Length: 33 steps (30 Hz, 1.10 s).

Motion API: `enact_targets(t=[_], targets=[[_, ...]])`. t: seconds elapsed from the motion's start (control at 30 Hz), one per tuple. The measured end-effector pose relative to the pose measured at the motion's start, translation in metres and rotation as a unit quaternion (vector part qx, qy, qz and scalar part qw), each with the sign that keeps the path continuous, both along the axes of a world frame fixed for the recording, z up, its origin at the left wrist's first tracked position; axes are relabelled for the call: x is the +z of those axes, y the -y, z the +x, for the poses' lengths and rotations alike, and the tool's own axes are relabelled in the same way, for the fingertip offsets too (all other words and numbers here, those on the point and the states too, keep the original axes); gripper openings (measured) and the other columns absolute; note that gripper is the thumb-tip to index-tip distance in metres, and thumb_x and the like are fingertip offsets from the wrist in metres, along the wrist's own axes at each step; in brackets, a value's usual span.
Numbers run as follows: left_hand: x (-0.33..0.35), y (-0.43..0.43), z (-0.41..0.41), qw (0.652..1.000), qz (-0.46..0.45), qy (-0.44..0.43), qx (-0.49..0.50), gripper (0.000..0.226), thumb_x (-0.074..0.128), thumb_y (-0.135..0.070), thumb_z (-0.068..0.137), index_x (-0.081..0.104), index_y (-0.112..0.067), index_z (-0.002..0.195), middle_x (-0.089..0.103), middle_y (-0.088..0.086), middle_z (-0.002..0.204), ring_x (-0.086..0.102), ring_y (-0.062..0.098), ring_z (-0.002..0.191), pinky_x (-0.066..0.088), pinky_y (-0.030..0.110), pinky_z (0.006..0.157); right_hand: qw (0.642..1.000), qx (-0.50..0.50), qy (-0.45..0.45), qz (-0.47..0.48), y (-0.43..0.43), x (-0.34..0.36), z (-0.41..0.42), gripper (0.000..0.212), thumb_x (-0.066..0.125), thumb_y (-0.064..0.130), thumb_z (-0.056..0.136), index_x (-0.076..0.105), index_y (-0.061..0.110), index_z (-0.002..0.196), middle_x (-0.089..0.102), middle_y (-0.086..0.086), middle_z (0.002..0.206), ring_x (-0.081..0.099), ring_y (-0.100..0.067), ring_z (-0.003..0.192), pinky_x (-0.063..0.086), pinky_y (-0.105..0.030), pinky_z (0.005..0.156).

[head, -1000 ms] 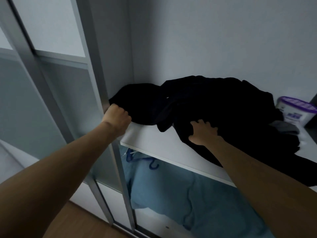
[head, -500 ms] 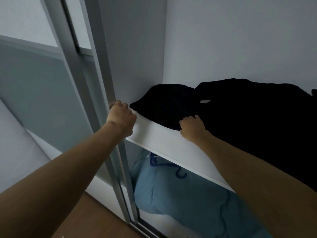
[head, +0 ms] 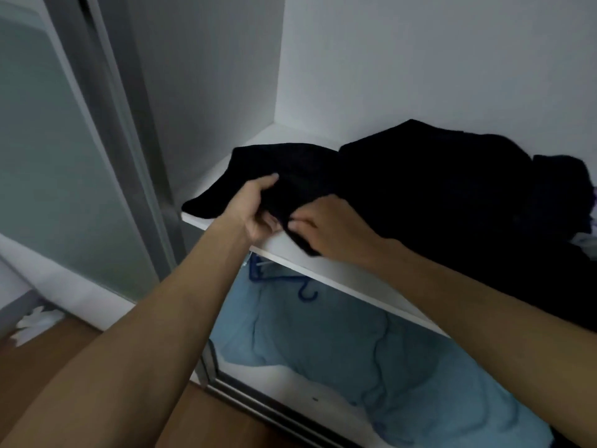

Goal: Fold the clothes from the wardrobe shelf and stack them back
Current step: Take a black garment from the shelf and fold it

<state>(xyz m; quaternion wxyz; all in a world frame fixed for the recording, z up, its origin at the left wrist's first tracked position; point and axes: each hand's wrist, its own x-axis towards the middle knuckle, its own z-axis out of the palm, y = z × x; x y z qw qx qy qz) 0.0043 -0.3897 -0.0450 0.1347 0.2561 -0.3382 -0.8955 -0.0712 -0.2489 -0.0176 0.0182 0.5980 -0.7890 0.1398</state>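
A heap of black clothes [head: 452, 195] lies loose on the white wardrobe shelf [head: 339, 273]. One black garment [head: 284, 169] spreads from the heap toward the shelf's left front corner. My left hand [head: 255, 208] grips a fold of this garment at the shelf's front edge, thumb on top. My right hand [head: 326, 227] pinches the same garment's edge just to the right, fingertips almost touching the left hand. The clothes are too dark for me to tell single pieces apart.
A grey sliding door frame [head: 129, 150] with frosted glass stands left of the shelf. Below the shelf lie light blue bedding [head: 371, 360] and a blue hanger [head: 290, 282]. Wooden floor [head: 48, 357] shows at lower left.
My left hand has left the sliding door frame and taken hold of the black garment. My right hand has shifted along the garment's edge toward the left hand. The view has turned left.
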Motion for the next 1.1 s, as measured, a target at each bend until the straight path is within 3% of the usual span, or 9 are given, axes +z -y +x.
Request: enact_targets(t=[0.1, 0.23, 0.37, 0.5, 0.6, 0.7, 0.8, 0.9, 1.1], targets=[[-0.004, -0.020, 0.006, 0.989, -0.065, 0.078, 0.109, 0.030, 0.045, 0.006, 0.088, 0.059, 0.002, 0.115, 0.064, 0.021, 0.109, 0.065, 0.031, 0.085, 0.058, 0.040, 0.064, 0.984, 0.027, 0.160, 0.078, -0.026, -0.024, 0.010, 0.027, 0.059, 0.019, 0.093, 0.062, 0.003, 0.071, 0.063, -0.011, 0.064, 0.057, -0.011, 0.055, 0.053, -0.034, 0.059], [0.002, -0.035, 0.046, 0.984, -0.071, 0.024, 0.161, 0.036, 0.037, 0.011, 0.085, 0.058, 0.001, 0.112, 0.062, 0.020, 0.104, 0.064, 0.031, 0.089, 0.059, 0.040, 0.074, 0.957, -0.027, 0.274, -0.090, -0.042, -0.013, -0.006, 0.022, 0.055, 0.017, 0.086, 0.074, 0.026, 0.078, 0.073, 0.008, 0.067, 0.069, -0.004, 0.060, 0.051, -0.019, 0.059], [-0.001, -0.049, 0.102, 0.982, -0.096, 0.099, 0.126, 0.031, 0.036, 0.000, 0.085, 0.054, -0.010, 0.062, 0.054, 0.007, 0.061, 0.060, 0.019, 0.052, 0.055, 0.024, 0.050, 0.964, -0.086, 0.128, -0.218, -0.055, 0.005, -0.019, 0.020, 0.058, 0.020, 0.084, 0.071, 0.029, 0.097, 0.069, 0.013, 0.083, 0.068, -0.010, 0.081, 0.057, -0.038, 0.080], [-0.008, -0.075, 0.159, 0.969, -0.147, 0.182, 0.077, 0.026, 0.040, -0.006, 0.083, 0.050, -0.014, 0.060, 0.050, 0.005, 0.058, 0.056, 0.020, 0.052, 0.049, 0.025, 0.052, 0.992, -0.099, -0.075, -0.012, -0.066, 0.000, -0.029, 0.077, 0.068, 0.019, 0.083, 0.030, 0.020, 0.151, 0.035, -0.009, 0.153, 0.037, -0.033, 0.137, 0.038, -0.052, 0.108], [-0.015, -0.097, 0.196, 0.966, -0.156, 0.191, 0.078, 0.031, 0.041, -0.004, 0.083, 0.055, -0.010, 0.055, 0.053, 0.006, 0.053, 0.057, 0.019, 0.044, 0.048, 0.024, 0.044, 0.974, -0.116, -0.163, 0.109, -0.068, -0.005, -0.035, 0.098, 0.073, 0.031, 0.084, 0.007, 0.025, 0.157, 0.006, -0.009, 0.165, 0.006, -0.034, 0.151, 0.010, -0.064, 0.118], [-0.022, -0.116, 0.232, 0.962, -0.159, 0.196, 0.103, 0.037, 0.042, -0.002, 0.085, 0.063, -0.008, 0.055, 0.059, 0.008, 0.053, 0.062, 0.020, 0.045, 0.049, 0.022, 0.043, 0.957, -0.086, -0.232, 0.151, -0.069, -0.006, -0.034, 0.068, 0.068, 0.035, 0.088, 0.037, 0.029, 0.149, 0.024, -0.009, 0.161, 0.009, -0.031, 0.151, -0.001, -0.068, 0.115], [-0.024, -0.133, 0.262, 0.955, -0.163, 0.205, 0.137, 0.006, 0.053, -0.005, 0.065, 0.057, -0.008, 0.069, 0.053, 0.009, 0.065, 0.057, 0.024, 0.058, 0.043, 0.026, 0.055, 0.974, -0.019, -0.219, 0.057, -0.073, -0.004, -0.013, 0.021, 0.058, 0.010, 0.082, 0.070, 0.018, 0.098, 0.069, -0.009, 0.104, 0.057, -0.031, 0.114, 0.022, -0.056, 0.117], [-0.029, -0.139, 0.278, 0.948, -0.137, 0.211, 0.197, 0.012, 0.051, -0.004, 0.071, 0.058, -0.007, 0.080, 0.059, 0.010, 0.076, 0.058, 0.026, 0.074, 0.044, 0.032, 0.064, 0.996, 0.007, -0.084, -0.007, -0.088, 0.004, 0.026, 0.009, 0.053, 0.004, 0.071, 0.057, 0.011, 0.067, 0.061, -0.007, 0.070, 0.060, -0.036, 0.076, 0.041, -0.035, 0.065], [-0.019, -0.154, 0.256, 0.949, -0.063, 0.051, 0.304, 0.039, 0.036, 0.005, 0.085, 0.058, 0.002, 0.117, 0.063, 0.017, 0.110, 0.065, 0.032, 0.100, 0.056, 0.038, 0.084, 0.979, 0.188, 0.023, 0.076, -0.139, -0.022, 0.129, 0.027, 0.057, 0.013, 0.078, 0.065, 0.026, 0.100, 0.072, 0.001, 0.097, 0.066, -0.022, 0.093, 0.050, -0.033, 0.078]])
